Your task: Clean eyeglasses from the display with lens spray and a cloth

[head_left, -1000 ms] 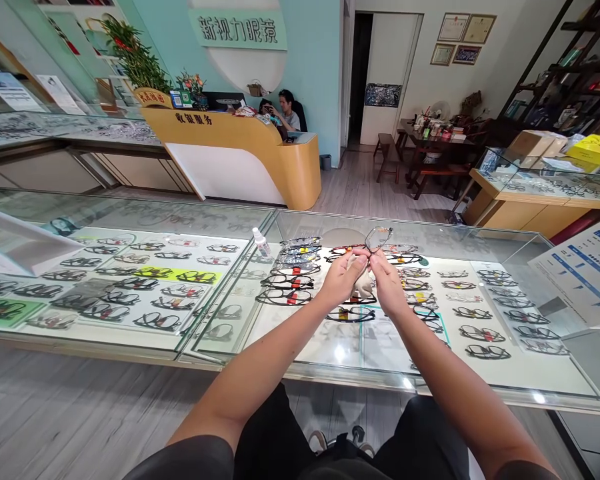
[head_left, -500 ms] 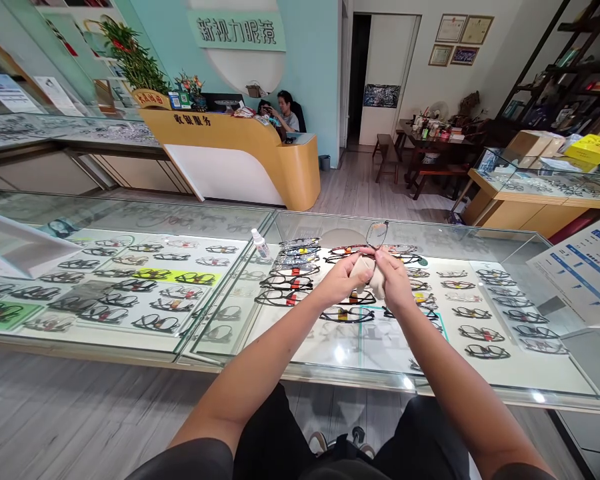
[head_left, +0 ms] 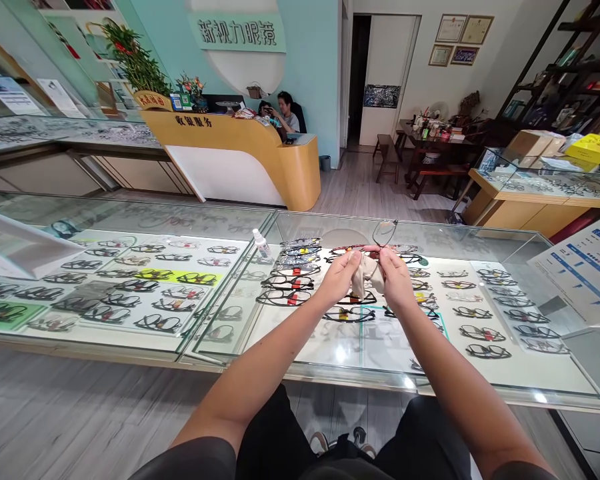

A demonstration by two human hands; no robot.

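Over the glass display case point(head_left: 310, 347), my two hands meet around a beige cloth point(head_left: 366, 272) and a pair of eyeglasses. One thin-rimmed lens of the eyeglasses point(head_left: 385, 233) sticks up beyond my fingers; the rest is hidden by the cloth and hands. My left hand point(head_left: 340, 277) is closed, pinching the cloth with thumb and fingers. My right hand point(head_left: 397, 275) is closed on the eyeglasses, with cloth against its fingers. To the left, a small white spray bottle point(head_left: 263, 247) stands upright on the glass.
Rows of eyeglass frames point(head_left: 485, 333) lie in the case below and in the left case point(head_left: 145, 267). A printed sign point(head_left: 580, 273) stands at the right, a white stand point(head_left: 25, 247) at the left. Beyond is a wooden counter point(head_left: 300, 173) with people seated behind it.
The eyeglasses' visible lens has shifted slightly right and turned. My left hand has moved a little, and the cloth now hangs more loosely between both hands.
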